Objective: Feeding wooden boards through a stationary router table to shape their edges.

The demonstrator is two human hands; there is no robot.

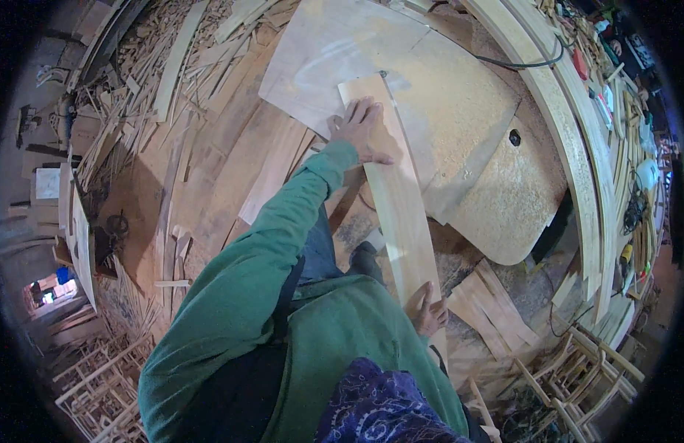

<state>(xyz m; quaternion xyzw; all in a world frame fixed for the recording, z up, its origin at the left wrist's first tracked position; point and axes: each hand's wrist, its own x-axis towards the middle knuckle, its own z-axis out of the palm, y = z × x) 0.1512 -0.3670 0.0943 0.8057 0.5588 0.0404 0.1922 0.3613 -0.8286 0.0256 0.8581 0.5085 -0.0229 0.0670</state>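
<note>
A long pale wooden board (404,214) runs from near my body to the tabletop (460,103), its far end lying on that dusty surface. My left hand (362,131) rests on the board near its far end, fingers and thumb spread. Close to my body, my right hand (428,314) grips the near part of the board at its right edge; one finger or the thumb points forward along it. Right at the board's far end, a small dark piece (383,74) shows in the tabletop, too small to make out.
Sawdust covers the tabletop, which has a dark round hole (514,137). Long planks (556,96) stand along its right, with a black cable (515,65) across them. Offcuts (493,306) lie on the floor at right. Scrap strips (128,133) pile up left; wooden frames (585,376) stand near right.
</note>
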